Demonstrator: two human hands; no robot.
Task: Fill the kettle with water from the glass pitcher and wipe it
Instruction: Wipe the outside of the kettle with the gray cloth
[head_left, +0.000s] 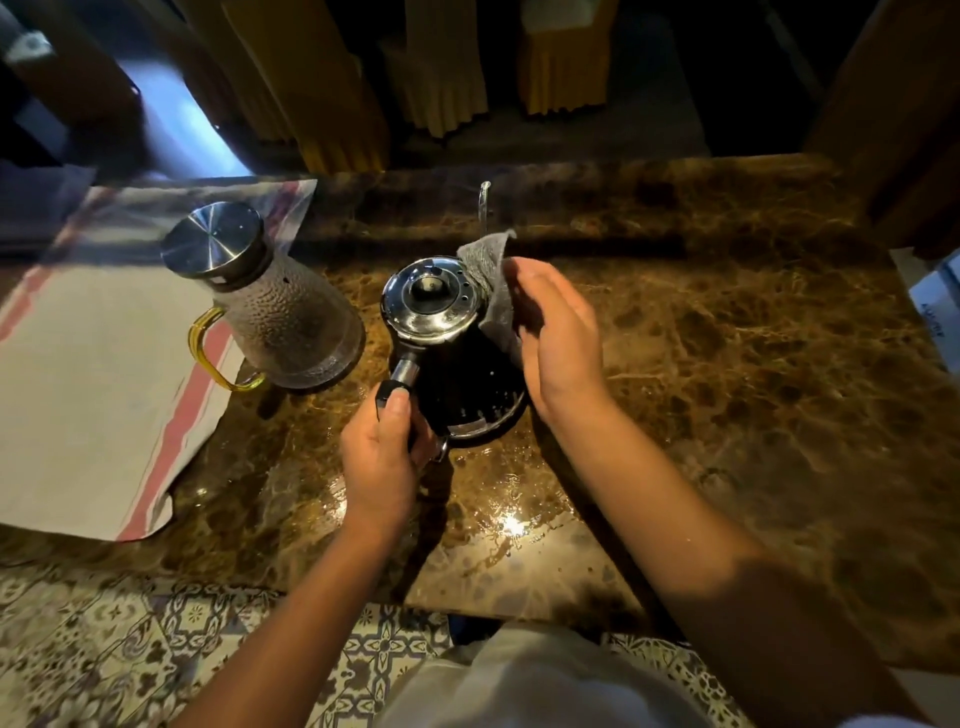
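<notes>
From the head view, the kettle (447, 358) stands lidded on the marble counter (727, 338) just beside the capped glass pitcher (270, 306), so filling looks finished and wiping is under way. The left hand (379, 457) grips the kettle's handle, while the right hand (558, 332), fingers straight, presses a grey cloth (493, 275) flat against the kettle's far side. How much water either vessel holds is hidden, the dark body swallows detail, and the spout (484, 200) is barely readable.
</notes>
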